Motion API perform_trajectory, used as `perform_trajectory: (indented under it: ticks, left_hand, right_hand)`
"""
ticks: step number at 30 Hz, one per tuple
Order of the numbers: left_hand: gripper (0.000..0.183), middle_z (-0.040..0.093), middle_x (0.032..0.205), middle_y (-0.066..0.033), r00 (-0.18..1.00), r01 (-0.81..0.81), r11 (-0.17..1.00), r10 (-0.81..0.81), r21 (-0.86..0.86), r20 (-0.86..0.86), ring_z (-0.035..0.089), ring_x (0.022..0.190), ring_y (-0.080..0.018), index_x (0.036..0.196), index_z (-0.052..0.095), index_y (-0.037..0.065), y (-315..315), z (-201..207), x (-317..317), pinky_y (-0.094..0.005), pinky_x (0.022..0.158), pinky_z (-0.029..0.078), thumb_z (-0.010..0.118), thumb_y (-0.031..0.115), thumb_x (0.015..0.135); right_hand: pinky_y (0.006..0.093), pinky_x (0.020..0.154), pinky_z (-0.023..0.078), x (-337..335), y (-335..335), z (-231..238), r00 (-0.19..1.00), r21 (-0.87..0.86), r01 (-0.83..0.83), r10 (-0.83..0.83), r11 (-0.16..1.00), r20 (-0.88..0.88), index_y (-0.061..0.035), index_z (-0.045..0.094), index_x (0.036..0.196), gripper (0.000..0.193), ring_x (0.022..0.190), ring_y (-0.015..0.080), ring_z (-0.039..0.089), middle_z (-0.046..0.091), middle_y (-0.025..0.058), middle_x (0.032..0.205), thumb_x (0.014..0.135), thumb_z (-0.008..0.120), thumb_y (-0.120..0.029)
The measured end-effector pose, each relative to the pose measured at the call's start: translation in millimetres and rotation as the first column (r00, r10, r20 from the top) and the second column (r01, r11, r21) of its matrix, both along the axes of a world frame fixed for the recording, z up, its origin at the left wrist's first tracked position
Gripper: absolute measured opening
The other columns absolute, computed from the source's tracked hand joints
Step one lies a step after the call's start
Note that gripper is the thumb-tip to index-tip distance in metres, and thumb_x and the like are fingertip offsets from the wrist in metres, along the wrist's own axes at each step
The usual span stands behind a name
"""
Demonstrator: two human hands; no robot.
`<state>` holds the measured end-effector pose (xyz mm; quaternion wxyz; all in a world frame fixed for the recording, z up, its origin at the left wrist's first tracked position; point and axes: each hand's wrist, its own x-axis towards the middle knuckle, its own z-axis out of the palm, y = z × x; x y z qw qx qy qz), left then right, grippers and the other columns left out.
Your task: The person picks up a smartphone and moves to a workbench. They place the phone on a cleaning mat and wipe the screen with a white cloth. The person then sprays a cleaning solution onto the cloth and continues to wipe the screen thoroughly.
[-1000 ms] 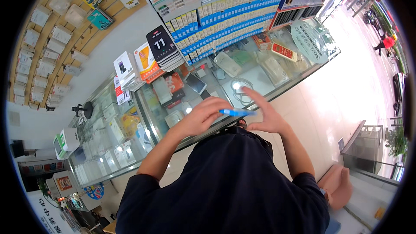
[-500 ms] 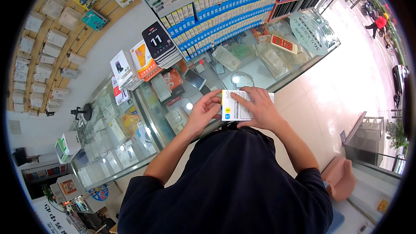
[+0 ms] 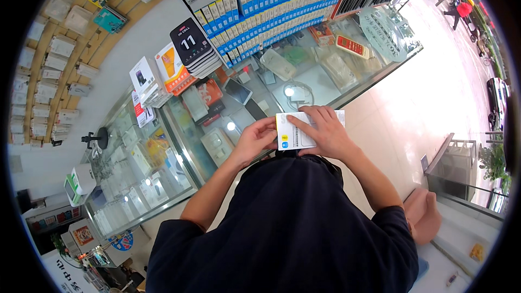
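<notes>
So the biggest thing here is the glass counter [image 3: 347,84], an L-shaped display case with packaged goods under the glass and a stack of 5 or so dark phone boxes [image 3: 194,46] sitting up on the far side, well apart from the hands. Over the near edge of that counter, right in front of the person's chest, both hands hold a flat white box [image 3: 296,130] between them. The left hand [image 3: 254,140] is curled around the box's left short end, thumb side up against the edge. The right hand [image 3: 324,133] lies across the top, fingers spread flat over the face and reaching past the right end, so it covers maybe half of it. The box looks like light, stiff card, probably a bit slick if it's wrapped, though I can't tell that for sure. Pinching it at the 2 short ends, like now, seems the safest grip; squeezing the broad face could dent it. Its long axis runs left to right, roughly along the counter edge, printed face with small yellow and blue stickers [image 3: 284,141] pointing up.
</notes>
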<state>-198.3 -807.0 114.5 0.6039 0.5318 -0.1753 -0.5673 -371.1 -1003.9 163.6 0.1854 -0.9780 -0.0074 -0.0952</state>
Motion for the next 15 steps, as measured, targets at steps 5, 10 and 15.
perform_trajectory:
  ticks: [5, 10, 15]
  left_hand:
    - [0.036, 0.066, 0.124, -0.0112, 0.999, 0.027, 0.996, -0.023, 0.086, -0.047, 0.068, 0.107, -0.0183, 0.136, 0.055, -0.004, -3, 2, 1, -0.0319, 0.089, 0.060, 0.059, 0.010, 0.103]
    - [0.029, 0.070, 0.112, -0.0118, 0.986, 0.018, 0.993, -0.038, 0.116, 0.165, 0.070, 0.096, -0.0168, 0.126, 0.061, -0.006, -5, -20, 2, -0.0294, 0.083, 0.060, 0.060, 0.009, 0.102]
    - [0.024, 0.072, 0.100, -0.0098, 0.970, -0.028, 0.986, -0.013, 0.164, 0.243, 0.069, 0.087, -0.0145, 0.118, 0.066, -0.006, -7, -8, 2, -0.0278, 0.075, 0.058, 0.060, 0.008, 0.100]
  right_hand:
    - [0.0466, 0.107, 0.039, -1, 0, 2, 1.000, -0.012, -0.003, 0.003, 1.000, -0.005, -0.0109, 0.046, 0.151, 0.110, 0.125, 0.0330, 0.051, 0.053, 0.0139, 0.137, 0.055, 0.091, -0.043]
    - [0.0472, 0.108, 0.038, 1, 1, 1, 1.000, -0.078, 0.006, -0.008, 0.997, -0.028, -0.0047, 0.044, 0.150, 0.113, 0.125, 0.0326, 0.051, 0.054, 0.0141, 0.137, 0.055, 0.090, -0.046]
    - [0.0474, 0.108, 0.039, 1, -2, -12, 1.000, 0.014, 0.031, -0.031, 0.999, -0.003, -0.0013, 0.044, 0.149, 0.114, 0.126, 0.0353, 0.051, 0.053, 0.0162, 0.137, 0.056, 0.090, -0.050]
